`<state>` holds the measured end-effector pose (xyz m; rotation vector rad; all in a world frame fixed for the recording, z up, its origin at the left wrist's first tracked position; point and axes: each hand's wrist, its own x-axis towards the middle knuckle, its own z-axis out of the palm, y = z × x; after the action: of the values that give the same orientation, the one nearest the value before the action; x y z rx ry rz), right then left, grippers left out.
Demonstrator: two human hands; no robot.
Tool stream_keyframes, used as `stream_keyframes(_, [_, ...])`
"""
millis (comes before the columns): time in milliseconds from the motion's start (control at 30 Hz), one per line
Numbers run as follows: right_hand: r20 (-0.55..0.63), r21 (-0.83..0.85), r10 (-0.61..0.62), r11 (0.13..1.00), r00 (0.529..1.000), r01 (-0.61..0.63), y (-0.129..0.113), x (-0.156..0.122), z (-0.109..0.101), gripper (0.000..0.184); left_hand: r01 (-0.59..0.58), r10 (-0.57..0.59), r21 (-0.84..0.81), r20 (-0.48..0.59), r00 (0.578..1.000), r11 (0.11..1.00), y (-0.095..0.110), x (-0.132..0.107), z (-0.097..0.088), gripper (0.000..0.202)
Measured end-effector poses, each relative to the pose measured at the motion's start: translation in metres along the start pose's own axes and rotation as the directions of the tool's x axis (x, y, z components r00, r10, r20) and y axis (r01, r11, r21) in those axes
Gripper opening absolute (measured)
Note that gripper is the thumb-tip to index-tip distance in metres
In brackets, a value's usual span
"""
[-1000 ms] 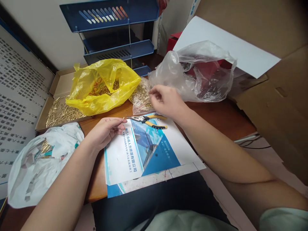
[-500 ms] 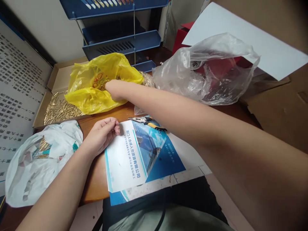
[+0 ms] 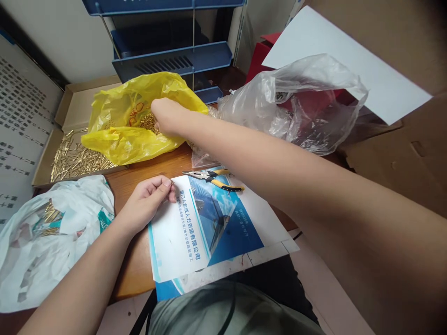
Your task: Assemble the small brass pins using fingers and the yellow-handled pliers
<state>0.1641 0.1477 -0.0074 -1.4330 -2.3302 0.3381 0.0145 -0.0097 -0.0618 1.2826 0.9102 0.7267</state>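
Note:
My left hand [image 3: 148, 200] rests at the edge of a blue and white printed sheet [image 3: 206, 228], its fingers pinched on a small brass pin. My right hand [image 3: 167, 116] reaches across into the mouth of a yellow plastic bag [image 3: 118, 135] that holds brass pins; its fingers curl down among the pins and are partly hidden. Yellow-handled pliers [image 3: 213, 177] lie on the sheet just right of my left hand.
A shallow cardboard box [image 3: 70, 158] of several loose brass pins sits behind the yellow bag. A white bag [image 3: 42, 237] with pins lies at the left. A clear plastic bag [image 3: 300, 107], a blue tiered tray [image 3: 174, 60] and large cardboard [image 3: 401, 139] stand behind and right.
My right hand moved from the small clear bag of pins leftward into the yellow bag. My left hand stayed pinched on its pin by the sheet.

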Motion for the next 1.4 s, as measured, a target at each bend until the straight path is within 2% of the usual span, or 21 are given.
stream_keyframes(133, [0.02,-0.134,0.019,0.991,1.0,-0.017,-0.012,-0.011,-0.018,0.002,-0.016,0.016,0.008,0.01,1.0,1.0,-0.002,0.0,0.0,0.04])
stream_keyframes(300, [0.01,-0.171,-0.014,0.985,1.0,0.015,-0.011,-0.03,-0.025,0.013,-0.024,0.024,0.024,0.022,0.999,0.999,-0.003,0.001,0.004,0.04])
stream_keyframes(367, [-0.05,-0.143,-0.063,0.988,0.997,0.055,-0.014,-0.05,-0.032,0.016,-0.02,0.02,0.036,0.024,1.0,0.999,-0.002,0.001,0.006,0.041])
stream_keyframes(433, [-0.152,-0.056,-0.152,0.988,0.977,0.146,-0.02,-0.077,-0.038,0.016,-0.02,0.019,0.049,0.023,1.0,0.999,-0.001,0.001,0.008,0.042])
stream_keyframes(500, [-0.22,0.043,-0.19,0.978,0.957,0.205,-0.028,-0.108,-0.04,0.014,-0.027,0.027,0.058,0.013,1.0,0.998,0.002,0.0,0.01,0.043])
stream_keyframes(567, [-0.226,0.2,-0.169,0.956,0.959,0.216,-0.034,-0.135,-0.033,0.014,-0.036,0.037,0.058,-0.003,0.999,0.998,0.004,-0.001,0.013,0.041])
stream_keyframes(667, [-0.164,0.49,0.034,0.87,0.986,0.052,-0.035,-0.157,-0.008,0.007,-0.057,0.059,0.035,-0.059,0.997,0.998,0.008,-0.001,0.018,0.039])
stream_keyframes(733, [-0.147,0.627,0.216,0.775,0.965,-0.078,-0.032,-0.161,0.015,0.006,-0.074,0.076,0.017,-0.123,0.99,0.997,0.008,0.001,0.021,0.037])
stream_keyframes(833, [-0.188,0.686,0.357,0.715,0.915,-0.138,-0.03,-0.159,0.046,0.009,-0.086,0.089,0.024,-0.226,0.97,0.996,0.005,0.006,0.025,0.03])
stream_keyframes(933, [-0.237,0.728,0.396,0.677,0.887,-0.108,-0.032,-0.157,0.063,0.008,-0.108,0.127,0.078,-0.316,0.94,0.991,-0.001,0.012,0.03,0.022])
stream_keyframes(1100, [-0.302,0.768,0.431,0.638,0.851,-0.051,-0.034,-0.155,0.069,0.004,-0.149,0.219,0.196,-0.406,0.887,0.969,-0.008,0.017,0.035,0.022])
stream_keyframes(1400, [-0.395,0.763,0.442,0.646,0.805,0.019,-0.038,-0.163,0.068,0.004,-0.177,0.294,0.313,-0.38,0.877,0.933,-0.014,0.017,0.033,0.029])
